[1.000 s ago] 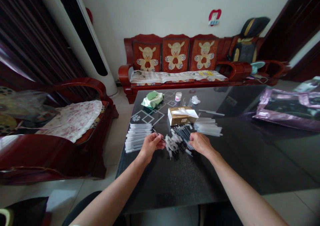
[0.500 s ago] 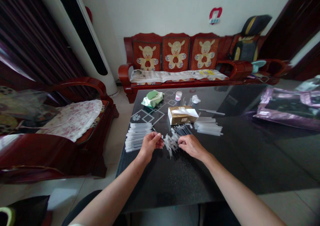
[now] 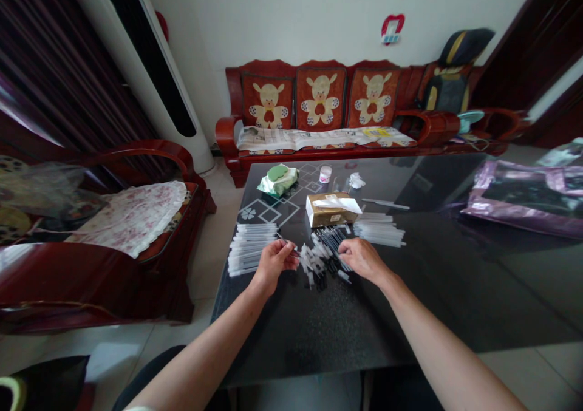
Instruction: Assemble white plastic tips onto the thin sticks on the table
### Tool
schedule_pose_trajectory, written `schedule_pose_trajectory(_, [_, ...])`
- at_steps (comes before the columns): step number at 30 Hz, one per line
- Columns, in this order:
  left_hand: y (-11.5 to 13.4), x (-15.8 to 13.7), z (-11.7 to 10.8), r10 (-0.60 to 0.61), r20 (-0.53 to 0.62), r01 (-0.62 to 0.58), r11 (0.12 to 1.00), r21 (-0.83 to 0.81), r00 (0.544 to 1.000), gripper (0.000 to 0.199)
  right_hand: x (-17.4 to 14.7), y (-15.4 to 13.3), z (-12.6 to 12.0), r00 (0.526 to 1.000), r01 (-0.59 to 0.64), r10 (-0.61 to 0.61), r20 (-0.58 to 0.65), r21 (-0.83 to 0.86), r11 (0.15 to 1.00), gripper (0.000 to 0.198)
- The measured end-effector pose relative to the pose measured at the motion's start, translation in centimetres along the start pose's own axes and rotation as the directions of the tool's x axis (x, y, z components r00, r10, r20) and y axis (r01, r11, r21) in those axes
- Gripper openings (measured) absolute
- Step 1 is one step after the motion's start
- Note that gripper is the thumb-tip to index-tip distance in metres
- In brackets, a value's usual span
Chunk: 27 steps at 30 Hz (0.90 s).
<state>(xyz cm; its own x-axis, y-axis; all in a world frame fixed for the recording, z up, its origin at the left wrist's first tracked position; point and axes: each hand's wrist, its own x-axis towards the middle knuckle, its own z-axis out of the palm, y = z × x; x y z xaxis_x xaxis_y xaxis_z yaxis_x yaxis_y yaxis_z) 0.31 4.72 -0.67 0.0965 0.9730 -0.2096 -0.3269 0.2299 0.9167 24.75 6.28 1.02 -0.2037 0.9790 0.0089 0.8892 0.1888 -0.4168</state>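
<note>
My left hand [image 3: 276,261] is closed in a pinch around a thin dark rod that looks like a pen refill [image 3: 281,238]. It hovers beside a row of whitish pen barrels [image 3: 249,248]. My right hand [image 3: 363,258] has its fingers pressed together at the right side of a bundle of dark refills [image 3: 328,237]; whatever is between its fingertips is hidden. Between the two hands lies a heap of small whitish pen caps [image 3: 310,259] mixed with black pieces [image 3: 321,281]. Another stack of whitish barrels [image 3: 379,229] sits beyond my right hand.
Behind the refills stands a gold tissue box [image 3: 324,218]. Farther back on the dark table [image 3: 355,332] are a green wipes pack [image 3: 277,181], a small white cup [image 3: 325,175], crumpled tissue [image 3: 356,181] and a single pen-like stick [image 3: 386,204]. A purple-edged bag [image 3: 514,201] lies right.
My right hand has shifted right, off the cap heap to the right side of the dark refills, uncovering some caps. My left hand stays in place with its thin rod.
</note>
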Motion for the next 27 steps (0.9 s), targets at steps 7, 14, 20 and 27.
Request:
schedule_pose_trajectory(7, [-0.1, 0.0, -0.1, -0.004, 0.014, 0.004, 1.000, 0.001, 1.000, 0.032, 0.1, 1.0, -0.2, 0.999, -0.050, 0.050, 0.006, -0.041, 0.998, 0.016])
schedule_pose_trajectory(14, [-0.2, 0.0, -0.2, 0.014, 0.011, -0.014, 1.000, -0.015, 1.000, 0.030, 0.4, 2.6, 0.0, 0.982, -0.188, 0.186, -0.027, -0.201, 0.961, 0.014])
schedule_pose_trajectory(20, [-0.2, 0.0, -0.2, 0.013, 0.010, -0.013, 1.000, -0.014, 1.000, 0.030, 0.4, 3.3, -0.1, 0.968, -0.246, 0.248, -0.026, -0.269, 0.931, 0.013])
schedule_pose_trajectory(27, [-0.1, -0.1, -0.2, 0.016, 0.006, -0.016, 1.000, -0.026, 1.000, 0.031, 0.2, 4.5, -1.6, 0.924, -0.381, 0.336, -0.182, -0.363, 0.850, 0.022])
